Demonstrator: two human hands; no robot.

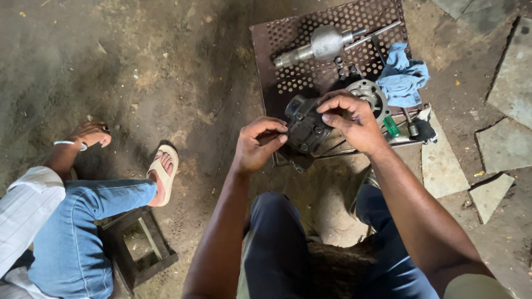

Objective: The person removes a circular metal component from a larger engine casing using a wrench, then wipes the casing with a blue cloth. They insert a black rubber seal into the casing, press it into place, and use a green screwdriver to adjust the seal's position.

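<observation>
two hands on a dark metal part

a person sits low on the dirt floor (166,66), knees apart, and works with both bare hands. the left hand (257,145) is curled up, with the thumb and first fingers pressed together on a small dark bit at the left edge of the dark metal part (305,128). i cannot tell what that small bit is. the right hand (350,119) lies over the top of the same part, fingers bent and pinched on its upper right side. the part sits between the two hands, at the near edge of a rusty metal sheet with holes (293,66) that lies on the floor.

just behind the right hand is a round grey ring piece (370,93). farther back on the sheet lies a grey metal shaft with a ball shape in the middle (324,43). a blue cloth (407,77) lies bunched up to the right of the ring. near it is a small green handle (391,126) and a black rag (425,130).

on the left sits another person in blue jeans (83,221) and a pale sandal (166,171). that person's hand (88,133) rests on the ground, well apart from the work. flat broken stones (504,144) lie on the right.
</observation>
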